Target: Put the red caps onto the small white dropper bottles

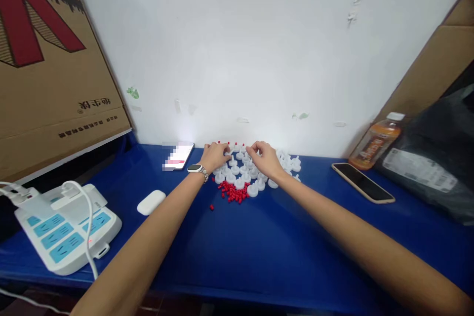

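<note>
On the blue table, white plastic nozzle caps (239, 184) with round bases and thin spouts form a loose cluster. Small red tip caps (234, 192) are heaped along its near edge; one lies apart to the left. My left hand (217, 155), with a watch on its wrist, is bent over the cluster's back left, thumb and fingers around a white nozzle cap. Over the middle right, my right hand (266, 159) has thumb and forefinger drawn together; what lies between them is too small to make out. Along the wall, several nozzle caps carry red tips (236, 144).
A lit phone (181, 155) leans by the wall, with a white earbud case (151, 202) and a power strip (68, 237) at left. To the right lie a dark phone (363, 182), a drink bottle (375, 143) and a black parcel (433, 158). A cardboard box (55, 89) stands at left.
</note>
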A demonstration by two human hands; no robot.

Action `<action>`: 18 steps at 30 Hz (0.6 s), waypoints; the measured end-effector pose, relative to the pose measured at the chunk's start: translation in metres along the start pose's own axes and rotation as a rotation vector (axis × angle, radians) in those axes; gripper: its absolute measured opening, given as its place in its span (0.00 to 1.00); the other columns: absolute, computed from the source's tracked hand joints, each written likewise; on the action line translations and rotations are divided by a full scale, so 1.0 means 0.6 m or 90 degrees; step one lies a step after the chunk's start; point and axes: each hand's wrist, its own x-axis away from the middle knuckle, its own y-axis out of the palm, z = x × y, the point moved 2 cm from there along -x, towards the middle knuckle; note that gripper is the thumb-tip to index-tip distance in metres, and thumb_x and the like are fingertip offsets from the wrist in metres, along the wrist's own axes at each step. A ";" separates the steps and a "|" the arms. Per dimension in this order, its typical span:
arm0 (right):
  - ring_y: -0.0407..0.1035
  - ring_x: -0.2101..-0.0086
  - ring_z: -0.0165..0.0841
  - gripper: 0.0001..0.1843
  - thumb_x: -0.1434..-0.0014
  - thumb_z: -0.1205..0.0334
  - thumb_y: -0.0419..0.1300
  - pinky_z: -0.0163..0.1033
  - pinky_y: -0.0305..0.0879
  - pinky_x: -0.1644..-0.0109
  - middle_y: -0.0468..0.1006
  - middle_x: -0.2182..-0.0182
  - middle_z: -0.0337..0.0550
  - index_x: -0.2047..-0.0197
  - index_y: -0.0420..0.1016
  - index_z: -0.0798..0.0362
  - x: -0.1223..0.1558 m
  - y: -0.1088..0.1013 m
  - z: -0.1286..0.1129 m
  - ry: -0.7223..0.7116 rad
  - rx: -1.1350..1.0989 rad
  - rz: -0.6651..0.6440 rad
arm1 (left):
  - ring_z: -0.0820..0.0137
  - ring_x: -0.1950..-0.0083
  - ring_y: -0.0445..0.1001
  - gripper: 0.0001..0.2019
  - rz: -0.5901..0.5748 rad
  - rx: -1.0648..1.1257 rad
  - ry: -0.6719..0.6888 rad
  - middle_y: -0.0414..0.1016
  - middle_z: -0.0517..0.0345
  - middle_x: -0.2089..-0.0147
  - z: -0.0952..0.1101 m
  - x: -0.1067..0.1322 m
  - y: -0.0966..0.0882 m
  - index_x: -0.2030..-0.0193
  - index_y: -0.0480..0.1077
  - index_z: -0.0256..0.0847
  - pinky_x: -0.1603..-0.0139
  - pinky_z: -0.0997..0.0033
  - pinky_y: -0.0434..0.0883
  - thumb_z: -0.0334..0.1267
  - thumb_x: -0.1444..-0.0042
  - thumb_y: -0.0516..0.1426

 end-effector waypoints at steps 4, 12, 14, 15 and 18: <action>0.71 0.62 0.36 0.10 0.39 0.56 0.56 0.41 0.60 0.53 0.80 0.66 0.41 0.65 0.75 0.51 -0.048 0.008 0.025 0.087 0.081 -0.059 | 0.50 0.43 0.72 0.10 -0.014 -0.009 -0.026 0.81 0.49 0.55 -0.003 -0.001 -0.002 0.61 0.77 0.43 0.39 0.45 0.61 0.44 0.41 0.58; 0.75 0.52 0.47 0.14 0.41 0.57 0.59 0.48 0.64 0.46 0.83 0.57 0.54 0.58 0.82 0.54 -0.133 0.063 0.050 0.100 0.278 -0.157 | 0.53 0.41 0.70 0.11 0.159 0.130 -0.018 0.76 0.50 0.45 0.007 0.047 -0.029 0.55 0.75 0.44 0.39 0.48 0.64 0.44 0.35 0.53; 0.76 0.53 0.48 0.12 0.43 0.59 0.61 0.48 0.65 0.48 0.82 0.56 0.58 0.60 0.82 0.56 -0.142 0.076 0.050 0.099 0.287 -0.156 | 0.55 0.42 0.71 0.10 0.186 0.158 0.003 0.76 0.51 0.46 0.010 0.067 -0.032 0.57 0.74 0.44 0.40 0.50 0.65 0.44 0.35 0.54; 0.76 0.53 0.48 0.11 0.43 0.60 0.61 0.47 0.66 0.49 0.82 0.57 0.58 0.60 0.82 0.56 -0.144 0.081 0.049 0.101 0.284 -0.151 | 0.56 0.43 0.72 0.10 0.192 0.167 0.015 0.76 0.52 0.48 0.011 0.078 -0.032 0.58 0.74 0.44 0.40 0.51 0.66 0.44 0.35 0.54; 0.77 0.55 0.45 0.10 0.43 0.64 0.59 0.44 0.67 0.51 0.83 0.58 0.56 0.61 0.82 0.55 -0.142 0.088 0.040 0.101 0.269 -0.128 | 0.57 0.45 0.72 0.10 0.198 0.180 0.041 0.76 0.53 0.50 0.012 0.103 -0.032 0.59 0.73 0.44 0.41 0.53 0.66 0.44 0.34 0.53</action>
